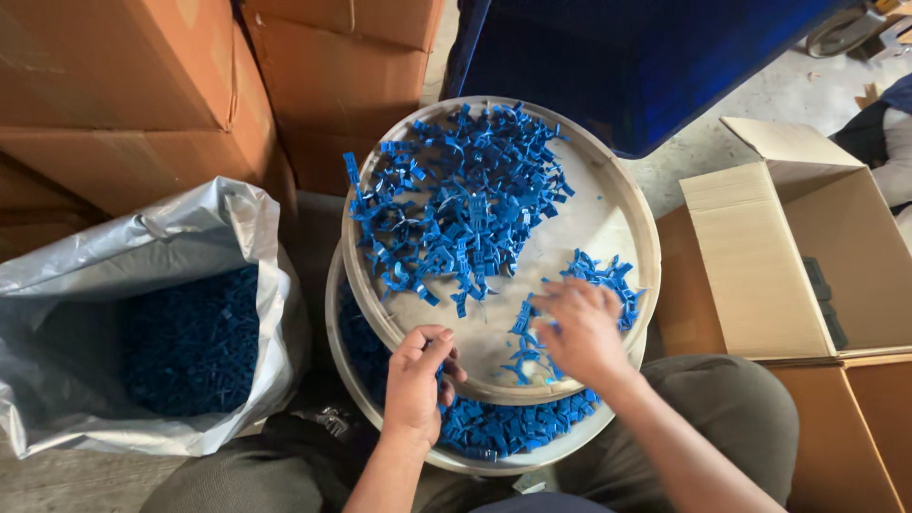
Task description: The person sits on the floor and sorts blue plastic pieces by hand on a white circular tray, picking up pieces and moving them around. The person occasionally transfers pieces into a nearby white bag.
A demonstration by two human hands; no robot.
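A round pale tray [608, 204] rests tilted on a second round tray [351, 366] in my lap. A big heap of small blue plastic parts [456, 204] covers the upper tray's far left, and a smaller cluster of blue parts [608, 280] lies at its right. My right hand [579, 328] is spread palm down over that smaller cluster, fingers among the parts. My left hand [418, 385] is at the upper tray's near rim, fingers curled, pinching something small that I cannot make out. More blue parts [503, 427] fill the lower tray.
A silver plastic bag [142, 247] holding blue parts stands at the left. Brown cardboard boxes [123, 85] are stacked behind it. An open cardboard box [807, 256] sits at the right. A dark blue bin [627, 57] stands beyond the trays.
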